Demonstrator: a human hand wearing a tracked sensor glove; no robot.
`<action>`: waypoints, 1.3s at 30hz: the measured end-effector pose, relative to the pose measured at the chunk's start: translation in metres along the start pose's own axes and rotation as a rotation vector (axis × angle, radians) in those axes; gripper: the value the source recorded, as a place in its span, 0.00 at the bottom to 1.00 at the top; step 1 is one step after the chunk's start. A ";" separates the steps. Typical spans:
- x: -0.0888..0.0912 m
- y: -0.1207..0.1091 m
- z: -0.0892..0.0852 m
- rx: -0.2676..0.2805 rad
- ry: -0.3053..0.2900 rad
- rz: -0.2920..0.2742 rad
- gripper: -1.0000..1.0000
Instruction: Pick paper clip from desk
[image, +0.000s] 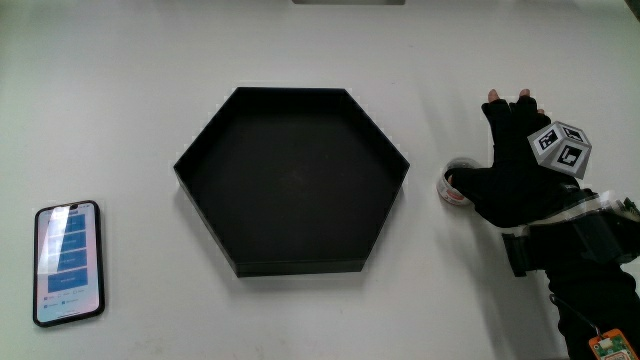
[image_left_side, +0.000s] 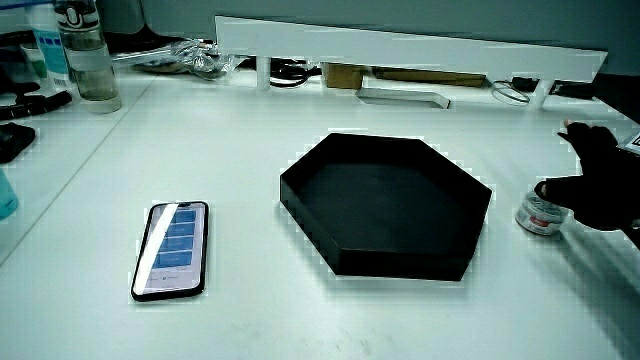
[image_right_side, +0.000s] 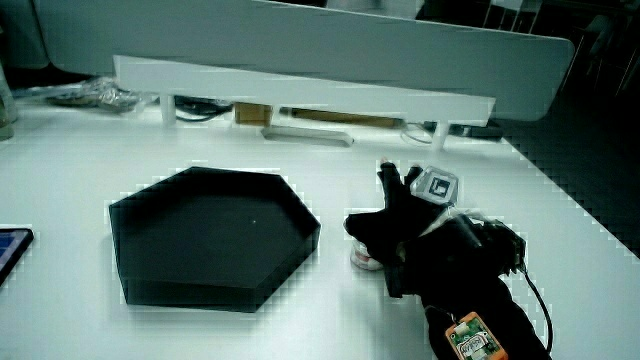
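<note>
Black-gloved, your hand (image: 515, 172) lies flat on the worktop (image: 120, 100), fingers spread, thumb touching a small round container (image: 455, 186) but not gripping it. Only in a side view can you see its clear wall and red-and-white base (image_left_side: 541, 215). No paper clip can be made out. Past the container sits the black hexagonal tray (image: 292, 180), then a phone (image: 68, 262).
</note>
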 end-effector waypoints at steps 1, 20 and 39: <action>0.001 0.001 -0.001 -0.006 -0.002 0.000 0.50; 0.005 0.021 -0.023 -0.133 -0.025 -0.010 0.83; 0.008 0.018 -0.011 -0.053 -0.003 0.018 1.00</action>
